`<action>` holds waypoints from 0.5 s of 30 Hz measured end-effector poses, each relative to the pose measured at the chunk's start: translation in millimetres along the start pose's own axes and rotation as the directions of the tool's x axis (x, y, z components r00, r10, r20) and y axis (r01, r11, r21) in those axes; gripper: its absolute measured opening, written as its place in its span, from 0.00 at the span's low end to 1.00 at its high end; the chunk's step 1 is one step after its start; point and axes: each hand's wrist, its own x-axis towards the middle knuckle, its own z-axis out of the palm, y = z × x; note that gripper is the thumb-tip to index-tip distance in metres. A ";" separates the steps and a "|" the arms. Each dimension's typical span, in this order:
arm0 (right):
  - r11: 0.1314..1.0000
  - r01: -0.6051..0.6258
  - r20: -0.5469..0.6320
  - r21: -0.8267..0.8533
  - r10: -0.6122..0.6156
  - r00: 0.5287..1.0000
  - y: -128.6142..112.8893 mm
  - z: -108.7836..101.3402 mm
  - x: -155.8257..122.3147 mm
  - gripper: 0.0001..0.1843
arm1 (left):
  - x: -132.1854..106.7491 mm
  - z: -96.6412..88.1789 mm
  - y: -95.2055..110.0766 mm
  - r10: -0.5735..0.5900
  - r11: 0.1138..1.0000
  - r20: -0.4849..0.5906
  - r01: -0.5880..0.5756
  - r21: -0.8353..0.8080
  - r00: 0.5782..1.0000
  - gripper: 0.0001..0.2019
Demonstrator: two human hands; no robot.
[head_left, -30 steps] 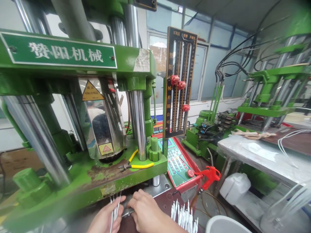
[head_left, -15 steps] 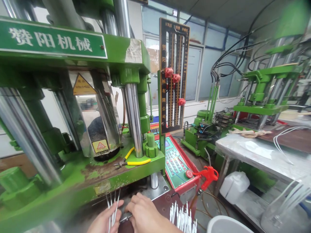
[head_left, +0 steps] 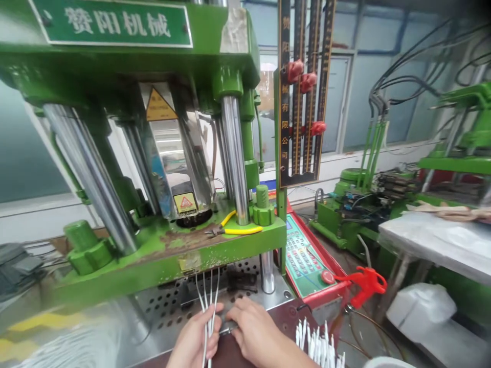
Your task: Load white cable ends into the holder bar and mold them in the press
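1. The left hand (head_left: 197, 335) is curled round several white cables (head_left: 210, 306), which rise from its fingers toward the green press plate (head_left: 238, 248) beyond; whether their far ends touch it I cannot tell. If the thumb's pinch eases, the strands could slide and end up at uneven lengths.
2. The right hand (head_left: 257, 329) is just beside the left, a narrow gap between them, its fingers bent over a slim metal piece (head_left: 227, 330). Whether they grip it or merely rest on it is hidden; a loose hold could let it slip.
3. Both hands are in front of the plate, near its lower edge. Were the press to move with fingers reaching further in, they could be pinched.
4. Yellow-handled pliers (head_left: 241, 231) lie on that plate, beyond the hands; a jolt could drop them toward the fingers.
5. White-tipped pieces (head_left: 320, 345) stand bunched to the right of the right forearm; a careless outward sweep of that arm could topple them.
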 end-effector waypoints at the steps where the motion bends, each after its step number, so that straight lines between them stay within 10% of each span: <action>1: 1.000 0.000 0.004 0.007 0.000 1.000 -0.5 -0.1 0.2 0.10 | 0.7 -1.4 -0.6 0.000 1.000 -0.003 0.000 -0.001 1.000 0.10; 15: 0.998 -0.020 0.004 0.051 0.020 1.000 -1.1 0.7 0.7 0.10 | -5.9 3.1 3.3 0.010 1.000 -0.007 -0.011 -0.020 1.000 0.10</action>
